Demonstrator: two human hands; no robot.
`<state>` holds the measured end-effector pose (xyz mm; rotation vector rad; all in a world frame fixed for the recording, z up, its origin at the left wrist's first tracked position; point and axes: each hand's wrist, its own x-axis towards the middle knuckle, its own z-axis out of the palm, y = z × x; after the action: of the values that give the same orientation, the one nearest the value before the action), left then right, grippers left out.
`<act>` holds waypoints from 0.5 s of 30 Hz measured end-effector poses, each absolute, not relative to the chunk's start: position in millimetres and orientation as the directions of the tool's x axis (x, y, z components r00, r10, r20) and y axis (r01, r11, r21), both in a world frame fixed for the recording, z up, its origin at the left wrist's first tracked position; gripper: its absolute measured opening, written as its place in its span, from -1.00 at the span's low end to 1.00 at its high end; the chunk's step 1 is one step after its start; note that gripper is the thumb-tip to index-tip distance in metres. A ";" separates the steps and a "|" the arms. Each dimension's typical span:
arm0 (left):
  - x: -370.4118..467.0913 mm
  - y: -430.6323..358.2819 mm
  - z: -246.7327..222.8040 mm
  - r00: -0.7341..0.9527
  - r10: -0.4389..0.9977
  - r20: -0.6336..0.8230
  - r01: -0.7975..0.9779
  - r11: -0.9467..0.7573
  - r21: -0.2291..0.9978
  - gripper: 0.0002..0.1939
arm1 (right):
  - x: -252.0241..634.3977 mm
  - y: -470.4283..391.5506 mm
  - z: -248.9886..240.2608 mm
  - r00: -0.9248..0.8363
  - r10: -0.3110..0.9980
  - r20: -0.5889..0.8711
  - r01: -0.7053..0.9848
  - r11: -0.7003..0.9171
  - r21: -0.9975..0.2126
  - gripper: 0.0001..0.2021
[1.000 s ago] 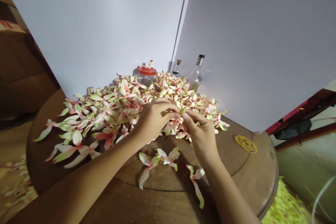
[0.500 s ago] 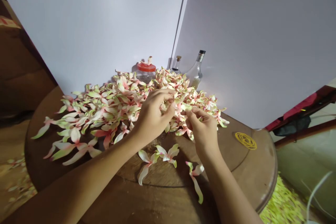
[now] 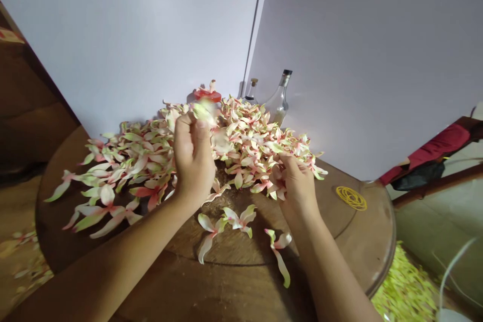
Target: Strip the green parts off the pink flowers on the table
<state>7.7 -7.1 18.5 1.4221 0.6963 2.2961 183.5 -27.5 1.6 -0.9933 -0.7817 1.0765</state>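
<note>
A wide heap of pink, white and pale green flowers [image 3: 143,153] covers the back of the round wooden table [image 3: 234,292]. My left hand [image 3: 194,156] is raised over the middle of the heap, its fingers closed on a flower [image 3: 205,112] that is blurred by motion. At the heap's right side, my right hand [image 3: 296,178] is closed with its fingertips among the flowers; what it pinches, if anything, is too small to make out. Between my forearms, a few single flowers [image 3: 239,220] lie on bare wood.
Behind the heap stand a red-lidded jar [image 3: 207,96], a small corked bottle [image 3: 252,91] and a taller clear bottle [image 3: 279,100]. Yellow rubber bands [image 3: 351,198] lie at the table's right. Yellow-green pieces [image 3: 407,287] cover the floor at lower right.
My left hand has moved left and turned upright, away from my right hand, with a flower in its fingers. My right hand has stayed nearly in place. The view has shifted slightly.
</note>
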 end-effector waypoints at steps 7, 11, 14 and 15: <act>-17.3 -2.0 40.2 -0.020 0.573 0.819 -0.362 -0.768 0.528 -0.93 | 198.0 -24.0 3.8 0.346 0.937 0.046 -0.352 0.175 -0.920 -0.81; -26.5 -9.5 40.1 0.695 0.457 0.555 -0.097 -0.705 0.703 -0.91 | 195.0 -27.0 6.6 0.299 0.951 0.075 -0.277 0.162 -0.947 -0.81; -20.7 -16.3 35.8 0.669 0.596 0.443 0.195 -0.717 0.669 -0.84 | 192.9 -28.1 6.9 0.288 0.945 0.153 -0.210 0.218 -0.953 -0.81; -17.8 -17.0 34.1 0.580 0.654 0.487 0.266 -0.716 0.645 -0.78 | 192.7 -28.2 6.6 0.265 0.945 0.191 -0.169 0.241 -0.956 -0.81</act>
<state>-17.8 -17.0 34.1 2.2984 0.7326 1.0013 192.7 -28.2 6.6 -1.0139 -0.9824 0.9592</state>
